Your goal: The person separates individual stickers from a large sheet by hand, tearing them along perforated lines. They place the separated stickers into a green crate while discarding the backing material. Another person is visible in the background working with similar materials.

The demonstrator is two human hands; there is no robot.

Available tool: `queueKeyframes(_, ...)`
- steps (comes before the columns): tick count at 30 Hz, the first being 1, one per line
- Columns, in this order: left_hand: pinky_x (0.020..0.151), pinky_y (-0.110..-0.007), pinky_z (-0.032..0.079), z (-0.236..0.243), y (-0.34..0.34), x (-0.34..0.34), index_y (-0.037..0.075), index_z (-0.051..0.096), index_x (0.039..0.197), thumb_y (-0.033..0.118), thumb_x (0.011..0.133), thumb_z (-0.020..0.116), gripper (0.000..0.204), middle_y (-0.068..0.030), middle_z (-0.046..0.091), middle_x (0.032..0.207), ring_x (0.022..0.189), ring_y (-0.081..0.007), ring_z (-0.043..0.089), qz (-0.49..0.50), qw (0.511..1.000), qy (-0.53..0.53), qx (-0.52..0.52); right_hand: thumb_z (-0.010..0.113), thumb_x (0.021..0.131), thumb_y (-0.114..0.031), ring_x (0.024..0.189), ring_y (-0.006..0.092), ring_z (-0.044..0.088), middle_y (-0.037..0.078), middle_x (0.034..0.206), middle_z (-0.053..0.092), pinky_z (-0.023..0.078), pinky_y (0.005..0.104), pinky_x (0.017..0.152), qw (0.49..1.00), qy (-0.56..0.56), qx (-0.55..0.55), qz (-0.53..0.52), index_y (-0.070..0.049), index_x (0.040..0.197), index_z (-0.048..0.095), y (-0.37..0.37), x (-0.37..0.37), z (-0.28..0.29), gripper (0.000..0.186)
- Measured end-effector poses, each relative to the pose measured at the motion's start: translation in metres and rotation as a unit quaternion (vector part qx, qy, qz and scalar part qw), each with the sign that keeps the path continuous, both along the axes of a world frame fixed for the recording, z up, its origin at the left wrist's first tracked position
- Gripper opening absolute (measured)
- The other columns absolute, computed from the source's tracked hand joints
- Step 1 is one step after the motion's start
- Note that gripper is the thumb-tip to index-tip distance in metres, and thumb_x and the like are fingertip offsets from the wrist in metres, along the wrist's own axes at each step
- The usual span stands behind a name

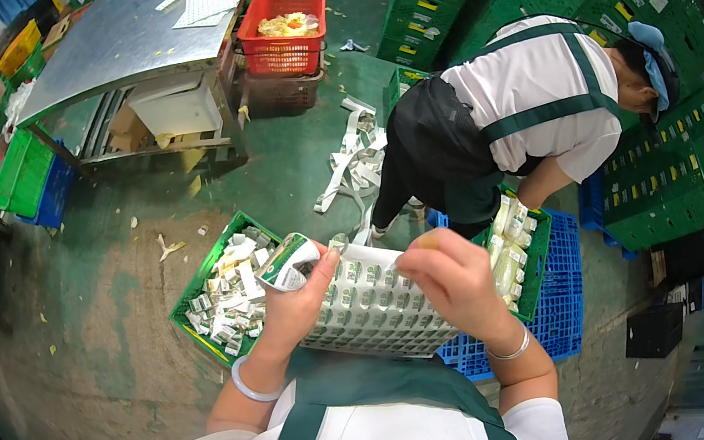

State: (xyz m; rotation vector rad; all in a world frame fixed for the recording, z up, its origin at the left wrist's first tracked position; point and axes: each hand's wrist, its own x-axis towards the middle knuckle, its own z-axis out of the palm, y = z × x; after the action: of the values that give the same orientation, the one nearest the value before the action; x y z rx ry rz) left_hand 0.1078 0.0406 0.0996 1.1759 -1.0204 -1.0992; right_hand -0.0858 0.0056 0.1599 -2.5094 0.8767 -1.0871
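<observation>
My left hand (303, 306) is wrapped round a roll of white and green labels (287, 265). Close beside it, my right hand (454, 282) is raised with thumb and fingers pinched together; whether a label sits in the pinch is too small to tell. Below and between both hands lie rows of small white pieces bearing green-printed labels (370, 305), set side by side in a slanting block. Part of this block is hidden behind my hands.
Left stands a green crate (188, 331) heaped with small white packs. Right, another green crate (544, 259) of wrapped packs rests on a blue pallet (571, 277). A co-worker (525, 91) bends over it. White strips (352, 160) litter the floor. Beyond are a metal table (120, 35) and red crate (253, 28).
</observation>
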Motion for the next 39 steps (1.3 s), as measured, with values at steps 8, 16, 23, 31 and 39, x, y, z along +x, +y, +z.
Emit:
queueKeyframes(8,0.060,-0.024,0.043,-0.007,-0.001,-0.009,0.001,0.061,0.088,0.002,0.084,0.060,0.004,-0.0005,0.059,0.079,0.070,-0.0082,0.054,-0.053,0.996,-0.064,0.002,0.057,0.071,-0.017,0.062,0.0150,0.050,0.002,0.068,0.042,0.035,0.0280,0.052,0.970,0.168,-0.175,-0.019,-0.012,0.077,0.050,-0.013,0.006,0.002,0.010)
queueKeyframes(16,0.077,-0.027,0.040,0.017,-0.002,-0.017,0.003,0.057,0.091,0.010,0.088,0.057,0.007,-0.0026,0.056,0.088,0.081,-0.0119,0.050,-0.133,0.979,-0.136,-0.076,0.063,0.073,-0.016,0.054,0.0181,0.049,0.001,0.064,0.045,0.039,0.0306,0.047,0.992,-0.031,-0.117,-0.032,-0.007,0.072,0.053,0.030,-0.077,0.026,0.013)
queueKeyframes(23,0.079,-0.029,0.048,0.127,-0.019,-0.043,0.009,0.052,0.088,0.004,0.080,0.060,0.012,-0.0067,0.066,0.092,0.077,-0.0158,0.058,-0.489,0.698,-0.091,-0.516,0.042,0.096,-0.026,0.046,0.0051,0.029,0.000,0.061,0.039,0.025,0.0198,0.042,0.744,-0.626,-0.004,-0.235,-0.009,0.078,0.043,0.100,-0.210,0.009,0.025)
queueKeyframes(31,0.092,-0.035,0.040,0.061,-0.027,-0.097,0.002,0.042,0.120,0.046,0.086,0.040,0.056,-0.0143,0.052,0.119,0.106,-0.0246,0.051,-0.459,0.857,0.185,-0.142,0.044,0.096,-0.022,0.050,0.0052,0.036,0.001,0.067,0.047,0.030,0.0180,0.044,0.717,-0.587,0.124,-0.354,-0.008,0.082,0.044,0.114,-0.209,-0.037,0.020)
queueKeyframes(39,0.108,-0.040,0.025,-0.023,-0.046,-0.169,-0.001,0.023,0.139,0.061,0.089,0.015,0.080,-0.0191,0.031,0.141,0.130,-0.0309,0.032,-0.452,0.810,0.343,0.149,0.053,0.087,-0.012,0.053,0.0153,0.052,0.007,0.063,0.053,0.039,0.0278,0.050,0.909,-0.166,0.304,-0.233,-0.002,0.081,0.053,0.051,-0.160,-0.055,0.012)
